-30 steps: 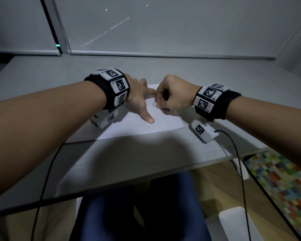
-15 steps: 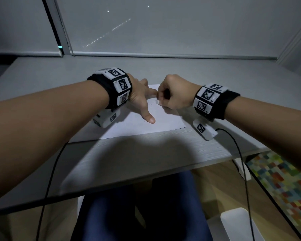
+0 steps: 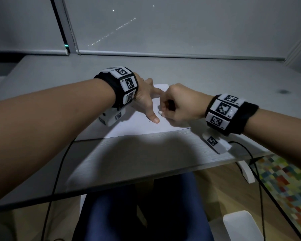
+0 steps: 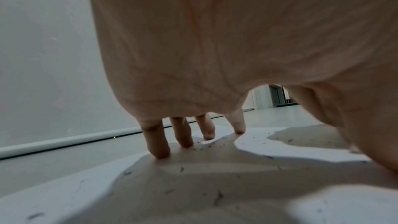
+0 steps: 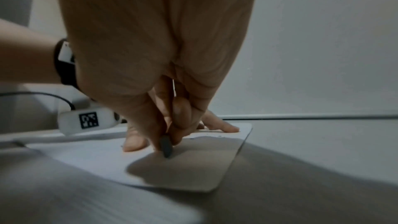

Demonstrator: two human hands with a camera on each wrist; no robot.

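Desk (image 3: 146, 153) is carrying paper (image 3: 137, 126); left hand (image 3: 144, 100) is pressing it flat-fingered beside right hand (image 3: 182, 105), pinching a stub (image 5: 165, 146); crumbs (image 4: 217, 198) near the pinch are suggesting rubbing midway.

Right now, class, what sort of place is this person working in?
Probably a home study or office: a grey desk against lowered roller blinds, a white sheet of paper on it, a colourful rug below.

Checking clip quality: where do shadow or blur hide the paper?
Head view: dim; arms shadow the table, paper lit. Left wrist view: left hand looms, near paper blurred. Right wrist view: right hand shadows paper under its dark stub.
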